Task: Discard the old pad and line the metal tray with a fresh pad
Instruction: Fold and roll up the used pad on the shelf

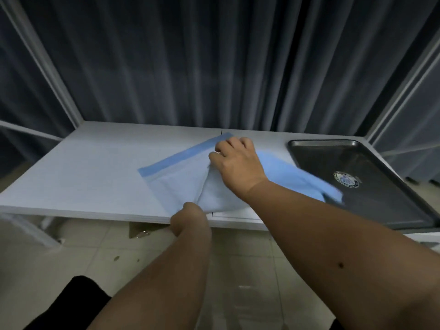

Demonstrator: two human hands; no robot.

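A folded pad (181,177), white with a blue border, lies on the white table (95,167) near its front edge. My right hand (235,160) grips a raised fold of the pad at its far side. A blue flap (300,177) of the pad trails right, blurred, over the left edge of the metal tray (381,198). My left hand (190,215) pinches the pad's near corner at the table's front edge. The tray sits at the table's right end, bare inside except for a round sticker (346,179).
Dark curtains hang behind the table, framed by white posts. Pale floor tiles show below the front edge. A dark shape (71,303) sits at the bottom left.
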